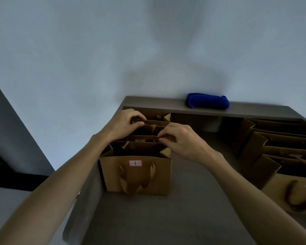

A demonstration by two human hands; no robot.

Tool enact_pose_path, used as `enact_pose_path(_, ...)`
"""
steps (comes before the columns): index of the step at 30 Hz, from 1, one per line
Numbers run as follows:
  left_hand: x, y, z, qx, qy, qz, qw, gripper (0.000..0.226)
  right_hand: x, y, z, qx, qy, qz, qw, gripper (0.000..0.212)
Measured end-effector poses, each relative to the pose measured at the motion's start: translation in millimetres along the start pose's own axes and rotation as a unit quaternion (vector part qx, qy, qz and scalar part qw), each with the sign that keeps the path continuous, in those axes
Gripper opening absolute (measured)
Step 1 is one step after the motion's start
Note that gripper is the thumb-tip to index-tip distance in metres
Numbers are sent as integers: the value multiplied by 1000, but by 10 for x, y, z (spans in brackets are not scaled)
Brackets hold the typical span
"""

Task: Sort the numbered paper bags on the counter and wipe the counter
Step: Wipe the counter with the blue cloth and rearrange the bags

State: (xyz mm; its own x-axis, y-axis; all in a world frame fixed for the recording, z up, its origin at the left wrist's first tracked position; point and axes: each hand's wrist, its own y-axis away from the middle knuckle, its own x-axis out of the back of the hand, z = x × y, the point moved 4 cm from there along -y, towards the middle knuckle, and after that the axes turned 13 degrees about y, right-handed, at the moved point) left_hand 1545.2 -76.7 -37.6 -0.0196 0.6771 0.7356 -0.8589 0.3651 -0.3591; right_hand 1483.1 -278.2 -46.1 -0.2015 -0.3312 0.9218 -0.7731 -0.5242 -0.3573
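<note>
The grey bench [193, 200] fills the lower middle of the frame. A second row of brown paper bags [279, 149] stands at the right edge. At centre stands my row of bags [145, 133], fronted by the bag labelled 1 [138, 175]. My left hand [125, 125] pinches a bag's top edge near the back; my right hand [182, 140] pinches another rim mid-row. A rolled blue cloth [208, 103] lies on the shelf [166, 104] above.
</note>
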Motion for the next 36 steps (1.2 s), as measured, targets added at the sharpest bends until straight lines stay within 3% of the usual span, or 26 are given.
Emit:
enact_pose_path(11,-609,52,1330,-123,106,-37,986,19,772,1288,839,-91,71,25,993,19)
enact_pose_path(21,-1869,-80,2368,-218,153,-138,954,21,1425,2626,1765,-205,50,44,977,21)
enact_pose_path(24,-2280,-123,2518,-228,131,-172,949,24,1488,2875,1953,-217,64,5,974,25)
enact_pose_path(28,-2608,-204,2640,-236,76,-188,950,27,1432,2997,2112,-221,90,-59,969,16)
enact_pose_path(36,-2719,-461,2617,-187,105,-181,960,24,1361,2823,2352,-245,95,-23,965,17)
